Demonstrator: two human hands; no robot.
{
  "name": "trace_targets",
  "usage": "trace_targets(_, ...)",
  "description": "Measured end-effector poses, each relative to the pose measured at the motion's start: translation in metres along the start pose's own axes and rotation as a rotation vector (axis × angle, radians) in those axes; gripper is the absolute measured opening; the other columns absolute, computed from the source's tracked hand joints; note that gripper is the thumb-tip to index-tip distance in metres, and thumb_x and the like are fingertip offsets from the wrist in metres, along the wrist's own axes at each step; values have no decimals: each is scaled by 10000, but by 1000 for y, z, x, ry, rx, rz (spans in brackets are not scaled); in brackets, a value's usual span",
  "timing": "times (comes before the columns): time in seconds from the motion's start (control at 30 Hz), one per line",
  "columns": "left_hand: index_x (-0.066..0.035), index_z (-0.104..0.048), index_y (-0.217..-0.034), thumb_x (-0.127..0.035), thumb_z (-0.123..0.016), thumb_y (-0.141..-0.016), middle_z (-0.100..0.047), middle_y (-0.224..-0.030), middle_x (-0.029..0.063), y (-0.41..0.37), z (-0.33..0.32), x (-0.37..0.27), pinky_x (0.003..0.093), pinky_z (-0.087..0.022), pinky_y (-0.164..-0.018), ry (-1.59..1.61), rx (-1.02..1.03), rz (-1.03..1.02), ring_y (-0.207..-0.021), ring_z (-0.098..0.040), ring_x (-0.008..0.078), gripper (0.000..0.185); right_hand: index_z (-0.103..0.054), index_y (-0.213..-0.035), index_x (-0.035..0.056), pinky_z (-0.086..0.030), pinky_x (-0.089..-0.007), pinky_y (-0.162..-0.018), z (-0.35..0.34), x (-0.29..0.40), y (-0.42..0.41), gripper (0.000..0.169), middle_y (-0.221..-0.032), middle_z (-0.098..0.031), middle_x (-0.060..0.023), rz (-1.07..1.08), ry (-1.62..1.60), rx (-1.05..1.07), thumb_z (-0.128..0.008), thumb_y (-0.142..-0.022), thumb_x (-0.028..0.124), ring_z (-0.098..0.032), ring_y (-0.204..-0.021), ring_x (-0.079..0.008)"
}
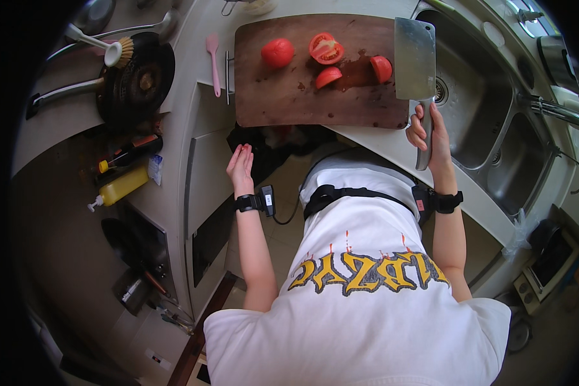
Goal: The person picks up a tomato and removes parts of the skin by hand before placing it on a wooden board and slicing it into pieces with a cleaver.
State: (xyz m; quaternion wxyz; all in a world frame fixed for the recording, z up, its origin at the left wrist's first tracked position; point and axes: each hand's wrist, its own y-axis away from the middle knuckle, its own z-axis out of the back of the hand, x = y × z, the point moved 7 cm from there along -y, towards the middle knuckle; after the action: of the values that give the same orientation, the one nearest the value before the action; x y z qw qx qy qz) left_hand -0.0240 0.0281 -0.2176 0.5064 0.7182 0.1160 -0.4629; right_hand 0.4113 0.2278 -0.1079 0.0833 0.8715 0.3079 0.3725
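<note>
My right hand (432, 130) grips the grey handle of a cleaver (416, 60), whose broad blade lies over the cutting board's right end and the sink edge. Off the board's near left corner, my left hand (242, 166) is raised with its fingers close together; a small reddish spot shows at the fingertips, and whether it is held is unclear. On the brown cutting board (280, 103) sit a whole-looking tomato (278, 53), a cut tomato (326, 48) with its flesh showing, and two tomato wedges (328, 77), (381, 69). Wet juice spots surround them.
A pink spatula (213, 62) lies left of the board. A double-bowl steel sink (477, 87) with a faucet (562, 112) is at the right. Farther left are a black pan (140, 79), a brush (118, 52) and bottles (120, 186). A black bag (260, 154) hangs below the counter edge.
</note>
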Motion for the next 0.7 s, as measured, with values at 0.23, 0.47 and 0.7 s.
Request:
trace_targets(0.23, 4, -590, -1195, -144, -647, -929, -679, -1085, 117, -20, 3, 30, 288, -498, -847, -81, -109, 49, -1004, -661, 212, 310, -466, -908, 106, -281, -224, -394, -3, -4, 0, 368, -559, -394, 2, -19, 24, -35, -324, -1052, 413, -325, -374, -89)
trace_targets(0.47, -77, -605, -889, -293, -453, -1021, -535, -663, -39, 54, -99, -27, 185, -302, -515, -147, 52, -399, -588, -467, 37, 295, -467, -908, 108, -280, -225, -393, 10, 0, 15, 367, -557, -392, 3, 31, 27, -121, -324, -1051, 414, -321, -378, -89)
trace_targets(0.7, 10, -586, -1168, -292, -663, -880, -595, -942, 93, 130, -311, -36, 350, -506, -794, -874, 643, -788, -799, -598, 212, 424, -470, -906, 115, -291, -223, -424, 15, 3, 23, 365, -553, -397, 5, 90, -20, -141, -321, -1052, 415, -336, -396, -90)
